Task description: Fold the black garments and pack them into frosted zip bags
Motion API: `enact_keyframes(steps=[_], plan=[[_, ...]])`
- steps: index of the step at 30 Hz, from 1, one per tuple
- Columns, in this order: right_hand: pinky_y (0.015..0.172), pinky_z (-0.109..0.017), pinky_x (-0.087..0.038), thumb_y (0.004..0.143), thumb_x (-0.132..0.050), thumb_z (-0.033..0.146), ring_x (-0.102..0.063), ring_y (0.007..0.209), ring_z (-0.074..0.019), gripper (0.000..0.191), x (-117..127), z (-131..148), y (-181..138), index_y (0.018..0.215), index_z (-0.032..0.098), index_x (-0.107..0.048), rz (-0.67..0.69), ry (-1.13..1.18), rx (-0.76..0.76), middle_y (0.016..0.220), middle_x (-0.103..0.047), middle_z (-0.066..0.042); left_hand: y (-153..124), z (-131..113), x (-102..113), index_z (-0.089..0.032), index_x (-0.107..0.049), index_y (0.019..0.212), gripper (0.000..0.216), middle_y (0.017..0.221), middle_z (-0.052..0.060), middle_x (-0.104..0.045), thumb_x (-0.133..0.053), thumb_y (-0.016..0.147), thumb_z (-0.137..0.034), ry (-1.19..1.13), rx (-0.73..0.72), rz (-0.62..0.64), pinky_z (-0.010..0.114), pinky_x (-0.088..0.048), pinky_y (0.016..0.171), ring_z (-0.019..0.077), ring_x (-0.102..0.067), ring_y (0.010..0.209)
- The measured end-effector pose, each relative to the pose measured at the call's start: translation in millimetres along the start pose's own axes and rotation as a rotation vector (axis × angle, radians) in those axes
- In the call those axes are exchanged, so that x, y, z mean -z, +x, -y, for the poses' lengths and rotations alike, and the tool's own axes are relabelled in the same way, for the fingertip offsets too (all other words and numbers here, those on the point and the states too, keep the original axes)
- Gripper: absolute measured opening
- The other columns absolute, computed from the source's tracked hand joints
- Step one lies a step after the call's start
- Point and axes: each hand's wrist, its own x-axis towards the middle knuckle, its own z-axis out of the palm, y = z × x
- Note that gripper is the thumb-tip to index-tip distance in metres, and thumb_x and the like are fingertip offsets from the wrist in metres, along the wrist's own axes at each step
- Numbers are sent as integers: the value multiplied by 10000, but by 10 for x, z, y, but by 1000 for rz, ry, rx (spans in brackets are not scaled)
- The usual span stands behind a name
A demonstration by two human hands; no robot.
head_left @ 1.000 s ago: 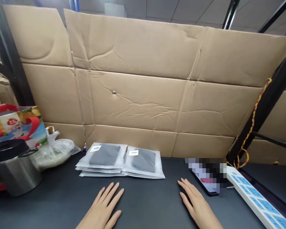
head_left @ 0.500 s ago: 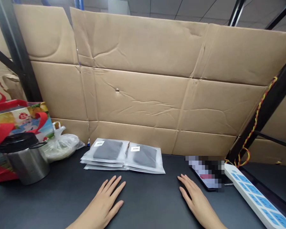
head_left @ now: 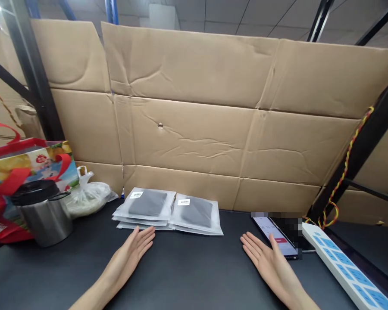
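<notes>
My left hand [head_left: 132,252] is open, palm turned up and inward, fingers stretched out, with nothing in it. Just beyond its fingertips lies a stack of flat frosted plastic bags [head_left: 145,204] with dark folded contents and a white barcode label on top. Beside that stack is a second, similar pile of bags [head_left: 196,213], also labelled. My right hand [head_left: 267,262] is open too, palm facing up and inward, fingers straight and holding nothing. Its thumb is close to a phone [head_left: 274,237] with a lit screen, partly blurred out. Whether the hands touch the black table [head_left: 197,275] I cannot tell.
At the left stand a steel mug [head_left: 48,219] with a black lid, a tied clear plastic bag [head_left: 90,198] and a colourful shopping bag [head_left: 6,211]. A white power strip [head_left: 345,262] lies at the right. A cardboard wall [head_left: 187,129] closes off the back.
Both hands have turned from palms down to palms up and inward. My left hand has shifted left. The view has tilted slightly up and left; the bags lie as before.
</notes>
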Motion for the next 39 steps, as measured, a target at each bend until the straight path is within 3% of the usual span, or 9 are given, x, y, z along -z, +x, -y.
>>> enact_keyframes(steps=[6, 9, 13, 17, 23, 27, 34, 36, 39], plan=[[1107, -409, -344, 912, -250, 656, -441, 1297, -235, 638, 8, -44, 2, 1185, 203, -608, -39, 77, -12, 1355, -545, -100, 21, 70, 23, -107, -590, 1228, 588, 1373, 145, -525, -287, 969, -539, 68, -51, 2, 421, -367, 1101, 256, -462, 1292], [1070, -424, -401, 917, -280, 638, -476, 1272, -251, 612, -17, -55, 15, 1198, 195, -594, -68, -77, 20, 1350, -548, -104, -16, 115, 21, -155, -603, 1229, 521, 1349, 115, -555, -323, 966, -507, 399, -148, 17, 468, -368, 1087, 272, -484, 1273], [1035, -492, -424, 883, -458, 560, -515, 1231, -301, 447, -219, -72, 31, 1151, 237, -613, -169, -764, 265, 1273, -600, -85, -142, 237, 10, -289, -562, 1289, 366, 1415, 26, -495, -461, 943, -351, 1120, -504, 177, 475, -351, 1089, 257, -432, 1315], [1029, -500, -417, 911, -472, 337, -497, 1224, -295, 297, -710, -68, 88, 1170, 249, -590, -37, -1361, 716, 1296, -561, -84, -227, 320, 6, -323, -418, 1404, 455, 1459, 9, -435, -434, 956, -240, 1459, -750, 254, 412, -424, 1045, 239, -412, 1328], [948, -457, -487, 885, -493, 187, -550, 1127, -284, 254, -1547, -109, 387, 1129, 187, -563, 94, -1514, 1028, 1190, -590, -124, -237, 292, 3, -318, -409, 1408, 455, 1457, 10, -435, -437, 959, -248, 1511, -777, 247, 411, -445, 1033, 242, -433, 1313], [977, -455, -472, 891, -437, 123, -569, 1113, -256, 248, -1832, -254, 632, 1069, 212, -584, 145, -1501, 1143, 1166, -624, -90, -253, 295, 10, -295, -423, 1400, 439, 1467, 23, -421, -414, 966, -236, 1519, -717, 267, 440, -423, 1052, 247, -401, 1335], [929, -439, -518, 928, -358, 53, -609, 1116, -261, 345, -1511, -76, 413, 1173, 139, -584, 9, -1471, 1239, 1140, -675, -134, -294, 181, -74, -280, -347, 1432, 489, 1433, 44, -470, -469, 958, -276, 1381, -769, 125, 390, -446, 1049, 218, -449, 1305], [960, -403, -509, 917, -399, 48, -599, 1139, -237, 348, -1393, -18, 150, 1187, 163, -587, 34, -1467, 1332, 1171, -672, -103, -330, 132, -176, -245, -240, 1477, 578, 1469, 76, -416, -485, 955, -282, 1359, -870, 70, 407, -425, 1066, 232, -399, 1339], [903, -337, -545, 900, -427, 43, -647, 1059, -208, 307, -1364, -65, -234, 1103, 158, -628, 87, -1420, 1457, 1075, -714, -85, -386, 127, -340, -190, -253, 1472, 571, 1425, 105, -473, -493, 956, -233, 1379, -1119, 194, 426, -417, 1070, 245, -411, 1330]])
